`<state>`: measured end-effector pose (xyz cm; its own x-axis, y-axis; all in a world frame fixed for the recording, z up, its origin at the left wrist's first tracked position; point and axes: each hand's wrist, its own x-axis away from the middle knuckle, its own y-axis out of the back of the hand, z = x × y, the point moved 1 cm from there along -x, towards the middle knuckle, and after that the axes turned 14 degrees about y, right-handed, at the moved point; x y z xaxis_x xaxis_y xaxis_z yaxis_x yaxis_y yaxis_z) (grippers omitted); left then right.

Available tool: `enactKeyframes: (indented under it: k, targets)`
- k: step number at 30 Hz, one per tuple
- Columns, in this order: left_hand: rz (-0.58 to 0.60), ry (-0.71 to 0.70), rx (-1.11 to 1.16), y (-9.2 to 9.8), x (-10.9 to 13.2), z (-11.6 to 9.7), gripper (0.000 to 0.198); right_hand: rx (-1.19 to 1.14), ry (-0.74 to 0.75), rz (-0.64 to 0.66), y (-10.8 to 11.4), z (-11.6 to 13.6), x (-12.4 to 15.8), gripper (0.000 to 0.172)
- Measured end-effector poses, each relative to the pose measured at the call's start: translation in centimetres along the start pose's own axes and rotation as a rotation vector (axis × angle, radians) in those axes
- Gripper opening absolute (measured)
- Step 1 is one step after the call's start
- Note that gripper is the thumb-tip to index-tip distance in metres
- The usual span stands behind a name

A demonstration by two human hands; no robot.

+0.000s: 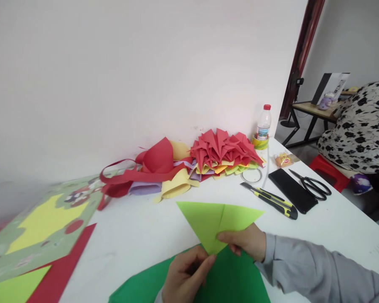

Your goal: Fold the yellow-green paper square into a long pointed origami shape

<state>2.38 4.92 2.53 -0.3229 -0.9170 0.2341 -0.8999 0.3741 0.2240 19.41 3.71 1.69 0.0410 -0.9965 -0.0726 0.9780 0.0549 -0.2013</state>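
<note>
A lime-green sheet of paper (202, 221), folded to a triangle with a crease down its middle, is held up over the table, its point toward me. My left hand (188, 273) pinches that lower point between thumb and fingers. On the right side my right hand (248, 242) grips the paper, thumb on the front face and fingers behind it. Beneath both hands lies a dark green sheet (151, 277) on the white table.
Red folded-paper shapes (217, 145) and paper scraps (177, 185) lie by the wall. At right are a utility knife (271, 202), black phone (292, 189), scissors (314, 187) and a bottle (264, 123) with a red cap. A decorated board (53, 252) lies left.
</note>
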Motion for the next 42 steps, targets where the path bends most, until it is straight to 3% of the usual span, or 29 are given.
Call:
enactKeyframes:
  k: [3,6,9,11,17,24,29,34,42]
  targets:
    - [-0.016,0.036,0.032,-0.2,-0.2,0.4,0.042,0.035,-0.016,0.049,0.0,0.0,0.1,0.040]
    - [0.007,0.037,0.045,-0.4,-0.2,0.8,0.044,0.026,0.063,0.135,-0.4,0.3,0.3,0.033]
    - [0.049,0.124,0.114,-0.5,-0.3,0.8,0.047,-0.102,0.153,0.259,-0.9,0.8,0.5,0.042]
    - [0.083,0.175,0.158,-0.5,-0.4,0.6,0.049,-0.097,0.128,0.285,-1.0,0.8,0.5,0.042]
    - [0.090,0.201,0.216,-0.3,-0.9,0.4,0.050,0.037,0.031,0.268,-0.6,0.0,0.5,0.037]
    - [0.038,0.204,0.245,-0.6,-1.1,1.0,0.043,0.041,0.042,0.306,-0.8,-0.1,0.6,0.040]
    - [0.010,0.203,0.219,-0.7,-1.0,0.7,0.035,0.077,0.007,0.193,-0.8,-0.1,0.5,0.032]
    - [-0.019,0.236,0.219,-0.5,-1.1,0.8,0.043,0.120,0.001,0.084,-0.6,-0.5,0.6,0.022]
    - [-0.006,0.261,0.226,-0.7,-1.0,0.6,0.047,0.146,0.028,0.130,-0.7,-0.7,0.7,0.017]
